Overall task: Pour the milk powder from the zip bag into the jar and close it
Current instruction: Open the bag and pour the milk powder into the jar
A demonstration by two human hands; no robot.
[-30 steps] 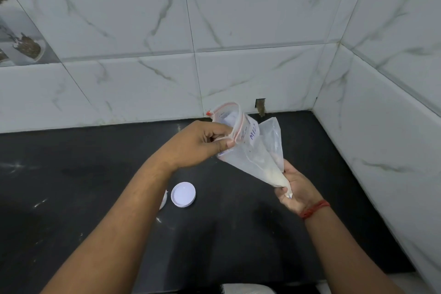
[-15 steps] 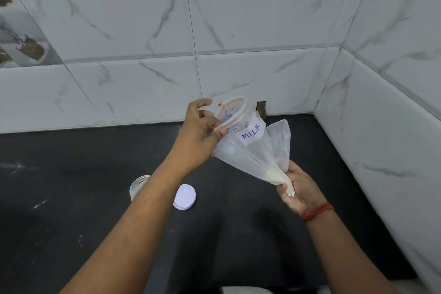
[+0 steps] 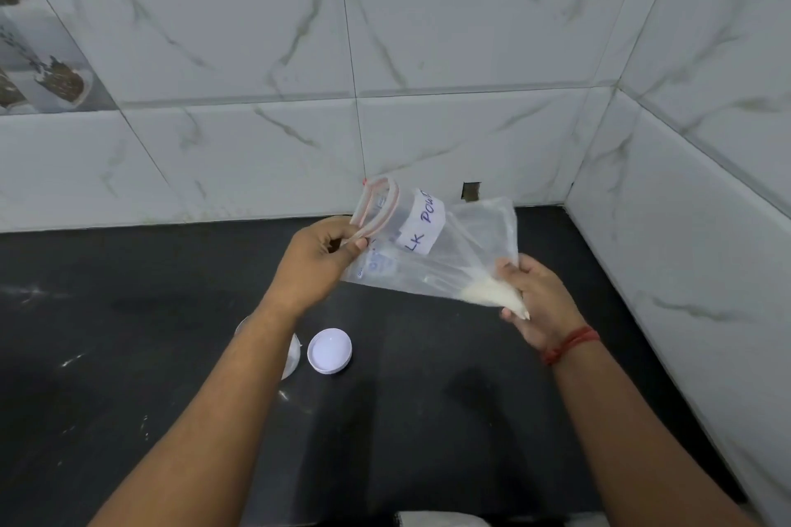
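Head view, read from left to right: at 7 o'clock of centre the jar (image 3: pixel 291 355) stands on the black counter (image 3: pixel 128 334), mostly hidden under our left forearm, with its white lid (image 3: pixel 329 351) lying loose just beside it. Our left hand (image 3: pixel 319 257) pinches the open zip mouth of the zip bag (image 3: pixel 432 252), which hangs in the air near centre, well above the counter. At 3 o'clock our right hand (image 3: pixel 535 295) grips the bottom corner, where the milk powder (image 3: pixel 492 295) has gathered. We judge the bag limp, light and slick, so it wants one hold at the mouth to shape a spout and one at the powder-laden corner to tip it. The powder should run freely and may cling to the film.
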